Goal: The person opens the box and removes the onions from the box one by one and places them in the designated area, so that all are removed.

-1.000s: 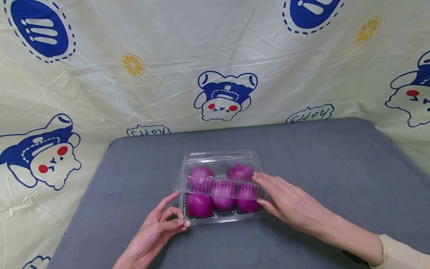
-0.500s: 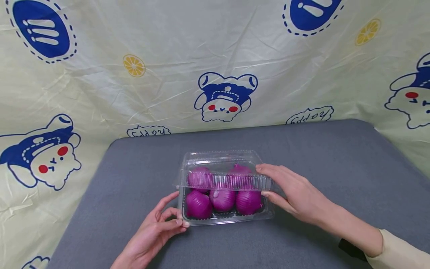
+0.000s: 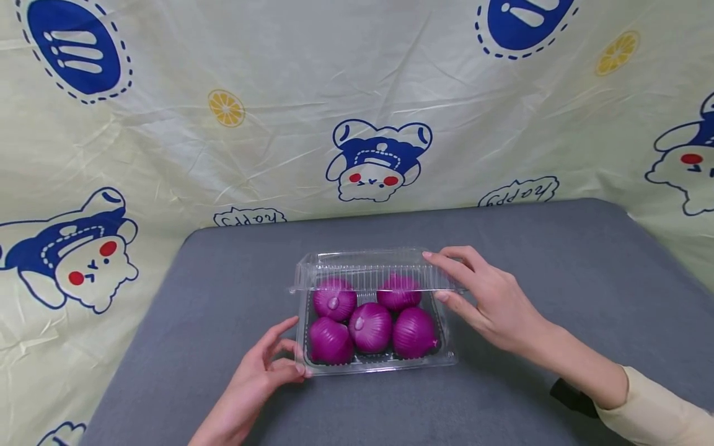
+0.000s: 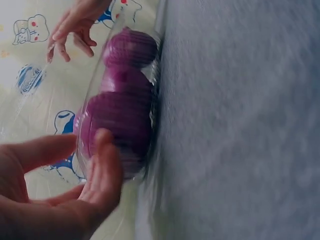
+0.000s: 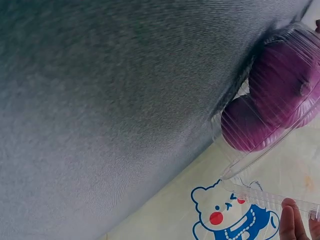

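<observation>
A clear plastic clamshell container (image 3: 385,368) sits on the table with several purple onions (image 3: 370,328) inside. Its hinged lid (image 3: 357,279) is tilted up, and the front of the onions lies uncovered. My left hand (image 3: 253,375) holds the container's front left corner, fingertips and thumb against its side. The left wrist view shows that hand (image 4: 75,195) close beside the onions behind the plastic wall. At the lid's right end, my right hand (image 3: 496,303) pinches the edge between thumb and fingers. In the right wrist view only some fingertips (image 5: 292,220) show at the lid's rim.
Grey cloth covers the table (image 3: 240,272) on all sides of the container. Behind it hangs a pale curtain (image 3: 279,161) printed with cartoon bears and orange slices. A dark band (image 3: 573,397) shows at the right wrist, by a cream sleeve (image 3: 647,402).
The right hand has moved up and back with the lid, whose front edge has swung away from the front onions. My left hand has stayed at the corner.
</observation>
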A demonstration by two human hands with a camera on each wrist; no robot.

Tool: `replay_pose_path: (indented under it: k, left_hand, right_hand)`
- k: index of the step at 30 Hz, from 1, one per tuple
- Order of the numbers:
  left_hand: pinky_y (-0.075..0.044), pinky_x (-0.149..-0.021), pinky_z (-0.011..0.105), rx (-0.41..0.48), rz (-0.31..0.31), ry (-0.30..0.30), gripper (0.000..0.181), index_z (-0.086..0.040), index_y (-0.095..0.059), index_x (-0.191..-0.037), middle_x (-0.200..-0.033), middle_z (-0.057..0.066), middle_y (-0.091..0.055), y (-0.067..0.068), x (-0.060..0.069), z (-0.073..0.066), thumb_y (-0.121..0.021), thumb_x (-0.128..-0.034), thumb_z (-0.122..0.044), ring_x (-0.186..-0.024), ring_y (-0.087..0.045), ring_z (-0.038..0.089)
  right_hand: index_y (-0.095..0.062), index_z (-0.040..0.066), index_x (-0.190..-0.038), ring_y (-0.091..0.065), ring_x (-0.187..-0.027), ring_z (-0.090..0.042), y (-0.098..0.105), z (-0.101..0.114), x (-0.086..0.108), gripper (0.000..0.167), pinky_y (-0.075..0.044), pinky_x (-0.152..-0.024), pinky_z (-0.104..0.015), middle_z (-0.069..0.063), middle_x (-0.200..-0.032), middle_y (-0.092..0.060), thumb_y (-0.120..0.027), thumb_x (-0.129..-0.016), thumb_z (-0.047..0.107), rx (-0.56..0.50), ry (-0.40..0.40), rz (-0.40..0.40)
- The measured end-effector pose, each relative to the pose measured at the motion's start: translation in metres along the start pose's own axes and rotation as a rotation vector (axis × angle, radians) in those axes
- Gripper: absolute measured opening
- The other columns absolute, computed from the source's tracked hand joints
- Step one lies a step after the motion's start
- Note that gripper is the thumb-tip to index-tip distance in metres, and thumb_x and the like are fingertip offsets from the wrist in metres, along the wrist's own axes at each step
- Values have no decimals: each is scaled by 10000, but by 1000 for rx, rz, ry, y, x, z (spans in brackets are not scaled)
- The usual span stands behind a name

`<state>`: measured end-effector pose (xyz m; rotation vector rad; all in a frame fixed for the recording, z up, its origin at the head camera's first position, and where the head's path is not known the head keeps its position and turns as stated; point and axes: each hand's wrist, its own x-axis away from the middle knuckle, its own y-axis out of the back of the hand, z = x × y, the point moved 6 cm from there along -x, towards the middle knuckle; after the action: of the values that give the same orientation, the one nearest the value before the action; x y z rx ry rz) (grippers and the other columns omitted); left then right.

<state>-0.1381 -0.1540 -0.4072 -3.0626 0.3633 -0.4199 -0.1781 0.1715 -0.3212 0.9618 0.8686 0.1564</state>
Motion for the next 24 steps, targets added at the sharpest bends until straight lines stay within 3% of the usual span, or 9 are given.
replay_pose_path:
  k: [6,10,13,19,24]
  left_hand:
    - [-508,-750,286,-365,-133,-149,573,-141,-505,-1417,-1126,56,-584,1,2,-8,-704,-888,-41,-904,-642,171]
    - [-500,-924,412,-693,-192,-254,555,-183,-522,-1419,-1337,-19,-529,-2,3,-12,-730,-905,-178,-1177,-558,172]
    - [-397,-1046,511,-879,-172,-285,597,-177,-478,-1464,-1525,-61,-373,-6,4,-13,-710,-922,-270,-1367,-395,202]
    - [-314,-1099,540,-1017,-73,-329,638,-157,-432,-1501,-1596,-110,-250,-12,5,-11,-653,-947,-382,-1454,-251,222]
    - [-292,-1093,577,-1082,-56,-334,671,-189,-392,-1525,-1604,-120,-218,-13,5,-8,-608,-954,-467,-1464,-224,242]
  right_hand:
    - [-537,198,-1425,-594,-865,-117,0,-1,-2,603,-476,-566,-243,-20,-1276,-546,-739,-857,212,-23,-8,1]
    - [-539,205,-1423,-581,-896,-93,0,-2,-3,582,-486,-586,-240,-19,-1268,-550,-728,-873,243,-21,-8,8]
    - [-541,200,-1420,-577,-927,-87,-1,-3,-5,574,-514,-618,-261,-12,-1266,-549,-725,-878,241,-26,-15,14]
    - [-528,201,-1431,-548,-905,-60,2,-7,-11,570,-509,-636,-263,13,-1285,-548,-718,-894,205,-56,-29,12]
    - [-512,183,-1439,-553,-870,-59,6,-15,-22,585,-505,-687,-249,-5,-1266,-580,-722,-893,149,-97,-72,-25]
